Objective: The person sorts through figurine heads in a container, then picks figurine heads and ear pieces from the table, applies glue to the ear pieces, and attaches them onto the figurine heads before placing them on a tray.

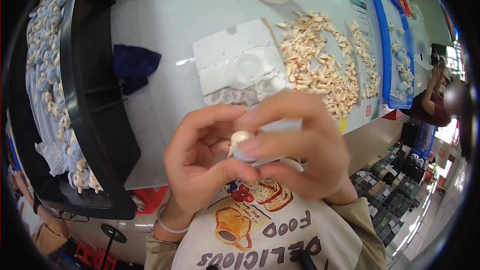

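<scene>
A small cream and light-blue figurine [242, 141] is held between my two hands, above my apron. My left hand [192, 152] curls around its left side, with the thumb beneath it. My right hand [315, 147] closes on it from the right, fingertips on top and thumb below; those fingers are smeared by motion. Much of the figurine is covered by fingers. Just beyond the hands lies a worn white cardboard piece [215, 60] bearing a clear round dish [246, 67] and crumpled white tissue [272, 84].
Many small cream cone-shaped pieces [320, 70] with reddish marks spread over the white table [165, 25]. A black rack [80, 95] of similar figurines stands left, near a dark blue cloth [134, 67]. A blue tray [387, 35] is at right; a person [434, 100] stands beyond it.
</scene>
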The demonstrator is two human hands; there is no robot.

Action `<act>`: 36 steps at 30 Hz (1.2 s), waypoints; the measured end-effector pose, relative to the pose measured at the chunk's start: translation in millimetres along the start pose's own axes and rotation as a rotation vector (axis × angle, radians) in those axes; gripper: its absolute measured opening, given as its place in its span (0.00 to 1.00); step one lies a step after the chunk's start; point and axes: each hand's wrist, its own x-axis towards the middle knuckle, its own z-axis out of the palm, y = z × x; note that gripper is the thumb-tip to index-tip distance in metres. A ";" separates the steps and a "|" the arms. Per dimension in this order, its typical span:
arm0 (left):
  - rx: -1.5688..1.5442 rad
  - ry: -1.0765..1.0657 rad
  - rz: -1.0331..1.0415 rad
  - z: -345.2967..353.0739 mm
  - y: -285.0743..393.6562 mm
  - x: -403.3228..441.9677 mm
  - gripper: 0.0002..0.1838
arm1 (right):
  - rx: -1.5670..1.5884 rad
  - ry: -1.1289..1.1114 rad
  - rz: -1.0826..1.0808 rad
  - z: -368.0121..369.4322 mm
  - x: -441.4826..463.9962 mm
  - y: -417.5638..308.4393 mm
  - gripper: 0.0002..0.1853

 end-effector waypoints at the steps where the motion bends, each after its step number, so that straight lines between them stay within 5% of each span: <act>1: 0.107 0.001 0.024 -2.7 -0.5 -0.3 0.36 | -0.016 -0.047 -0.024 0.6 1.5 -2.6 0.17; 3: 0.186 -0.019 0.019 0.6 0.2 1.0 0.42 | -0.035 -0.102 -0.028 3.5 -0.3 -7.5 0.19; 8: 0.219 0.064 -0.015 12.1 -2.6 -0.3 0.41 | -0.132 -0.080 0.038 -51.9 -13.7 0.9 0.20; 12: 0.343 0.024 -0.006 9.6 -4.2 -0.9 0.28 | -0.455 0.573 0.325 -181.5 -49.6 20.2 0.18; 14: 0.373 -0.001 0.023 10.5 -6.7 -1.4 0.23 | -0.692 0.556 0.568 -230.0 -81.8 39.9 0.19; 17: 0.444 -0.009 0.068 13.9 -6.4 -2.5 0.17 | -0.950 0.235 0.642 -240.3 -98.6 52.4 0.16; 21: 0.761 -0.057 0.114 21.4 19.7 -22.0 0.15 | -1.160 0.259 0.653 -240.6 -106.1 57.9 0.13; 23: 0.992 -0.179 0.240 27.5 54.2 -36.9 0.10 | -1.287 0.284 0.628 -243.9 -107.9 57.8 0.13; 25: 0.990 -0.454 0.590 11.1 89.4 -29.4 0.13 | -1.345 0.311 0.593 -244.4 -106.9 54.9 0.12; 27: 1.167 -0.375 0.534 -23.7 139.0 -50.7 0.16 | -1.402 0.339 0.560 -239.0 -101.4 46.0 0.12; 29: 1.640 0.389 0.324 -55.6 161.5 -66.5 0.19 | -1.111 0.408 0.430 -216.1 -82.8 35.7 0.11; 30: 1.647 0.386 0.327 -62.7 163.2 -54.1 0.19 | -1.105 0.414 0.432 -205.6 -75.9 35.9 0.11; 32: 1.895 0.415 -0.063 -74.3 164.0 -31.6 0.25 | -1.009 0.238 0.263 -185.7 -63.5 37.9 0.08; 36: 1.743 0.435 -0.411 -76.2 170.6 -24.9 0.28 | -0.974 0.147 0.281 -168.9 -53.1 51.3 0.06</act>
